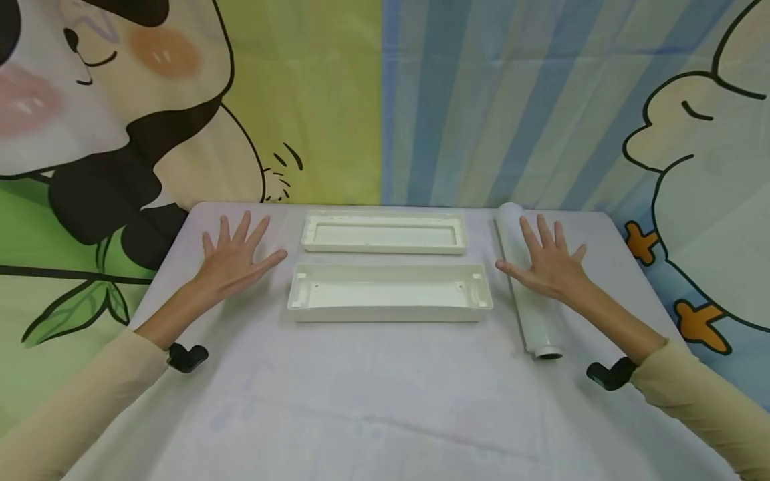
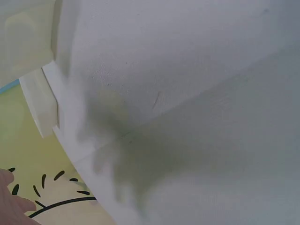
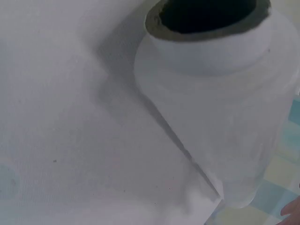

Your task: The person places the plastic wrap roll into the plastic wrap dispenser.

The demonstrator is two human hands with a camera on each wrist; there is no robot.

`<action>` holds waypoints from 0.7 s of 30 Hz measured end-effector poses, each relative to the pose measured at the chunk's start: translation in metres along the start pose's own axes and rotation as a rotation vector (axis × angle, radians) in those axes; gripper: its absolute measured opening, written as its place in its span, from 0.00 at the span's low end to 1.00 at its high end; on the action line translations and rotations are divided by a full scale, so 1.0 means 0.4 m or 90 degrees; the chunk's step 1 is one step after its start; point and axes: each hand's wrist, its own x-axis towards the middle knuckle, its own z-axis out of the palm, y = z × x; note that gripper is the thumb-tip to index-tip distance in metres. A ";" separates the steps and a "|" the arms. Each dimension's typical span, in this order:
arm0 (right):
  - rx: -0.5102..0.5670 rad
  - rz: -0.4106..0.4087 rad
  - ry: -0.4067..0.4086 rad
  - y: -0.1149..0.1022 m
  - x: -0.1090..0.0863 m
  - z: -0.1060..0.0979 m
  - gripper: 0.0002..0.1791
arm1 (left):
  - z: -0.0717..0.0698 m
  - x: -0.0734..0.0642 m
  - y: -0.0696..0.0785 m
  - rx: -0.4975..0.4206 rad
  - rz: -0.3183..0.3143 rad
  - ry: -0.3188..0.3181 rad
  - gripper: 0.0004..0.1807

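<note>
My left hand is held with fingers spread over the left part of the table, holding nothing; its shadow falls on the cloth in the left wrist view. To its right lie a shallow white plastic lid and, nearer me, a deeper white rectangular box. My right hand, fingers also spread and holding nothing, overlaps a roll of plastic wrap in the head view. This roll lies lengthwise along the table's right side, and the hollow end of its core faces the right wrist camera.
A white cloth covers the table. Behind it hangs a curtain with cartoon animals, its lower part meeting the table's far edge. Dark wrist cameras sit at both sleeve cuffs.
</note>
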 end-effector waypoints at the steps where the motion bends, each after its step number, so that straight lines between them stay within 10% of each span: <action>1: 0.000 0.002 0.001 0.000 -0.001 -0.001 0.59 | 0.000 0.000 0.000 -0.001 0.001 -0.001 0.50; 21: 0.031 0.007 0.014 0.010 -0.034 0.003 0.61 | 0.010 0.001 0.007 -0.039 0.017 -0.013 0.49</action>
